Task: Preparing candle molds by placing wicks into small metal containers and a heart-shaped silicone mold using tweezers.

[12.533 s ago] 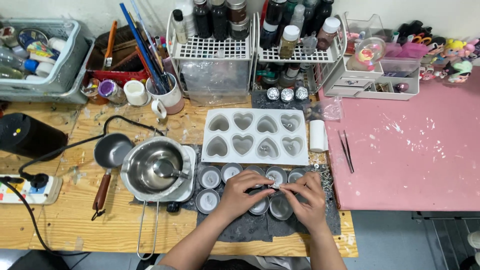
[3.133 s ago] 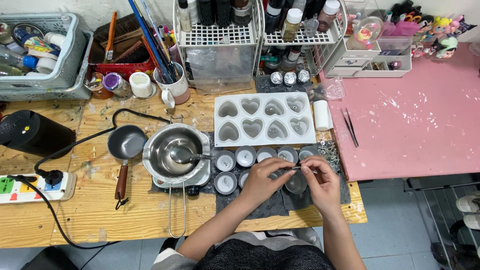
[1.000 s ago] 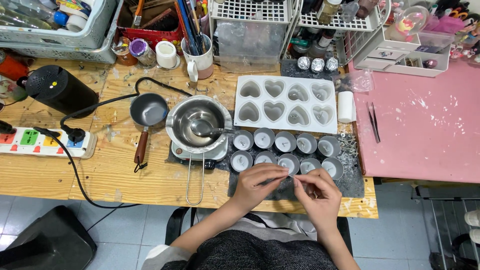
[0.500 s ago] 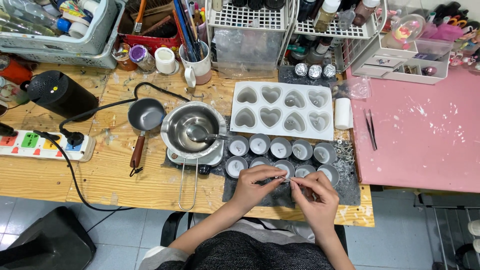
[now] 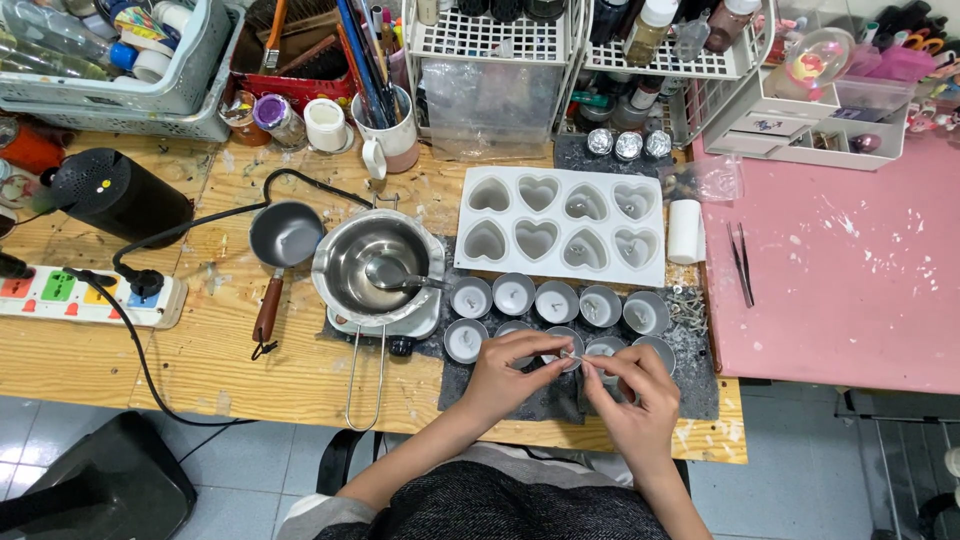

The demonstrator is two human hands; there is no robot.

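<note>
My left hand [image 5: 512, 372] and my right hand [image 5: 632, 385] meet over the front row of small round metal cups [image 5: 560, 302] on a dark mat [image 5: 700, 380]. Between the fingertips of both hands I pinch a thin white wick with a small metal base [image 5: 574, 356]. The hands cover two or three cups of the front row. Behind the cups lies a white mould with heart-shaped hollows [image 5: 562, 224].
A steel pot with a spoon [image 5: 375, 265] stands on a small hotplate left of the cups, next to a small dark saucepan [image 5: 283, 237]. A power strip [image 5: 85, 296], a black cylinder [image 5: 118, 195], tweezers [image 5: 741, 262] on the pink table [image 5: 850, 290] and wire racks lie around.
Over the frames my view has drifted a little. My hands stay together at the front row of cups, working the wick between the fingertips.
</note>
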